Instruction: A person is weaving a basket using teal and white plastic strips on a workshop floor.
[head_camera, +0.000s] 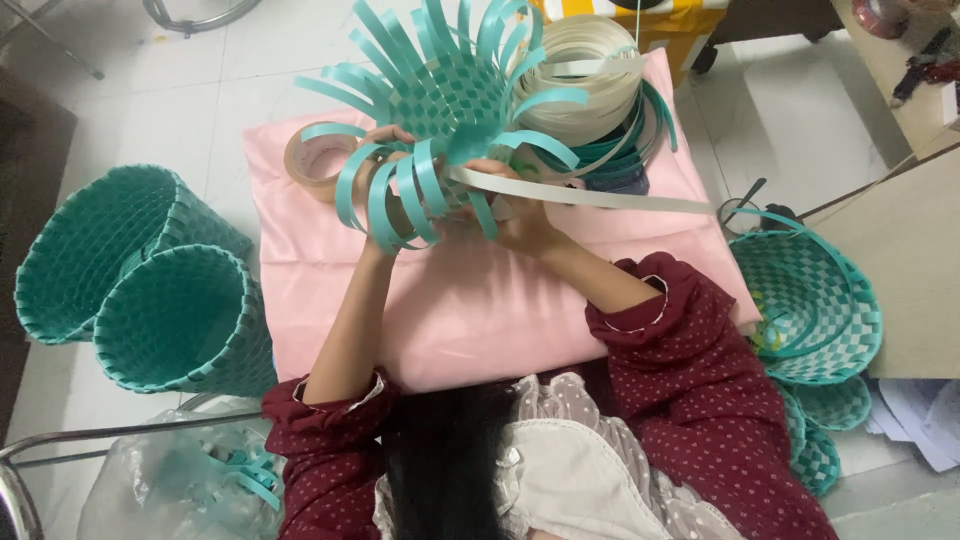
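Observation:
A half-woven teal basket (455, 95) with loose curling strips is held up over a pink cushion (470, 310). My left hand (385, 190) grips its left side among the curled teal strips. My right hand (520, 215) holds its lower right edge and pinches a long white strip (600, 197) that runs out to the right. Both forearms rise from dark red dotted sleeves.
Two finished teal baskets (130, 280) lie on their sides at the left. Flat woven teal pieces (815, 300) are stacked at the right. A coil of white strip (590, 80) and teal strip sits behind the basket, a tape roll (315, 165) to its left, a plastic bag (190, 480) at bottom left.

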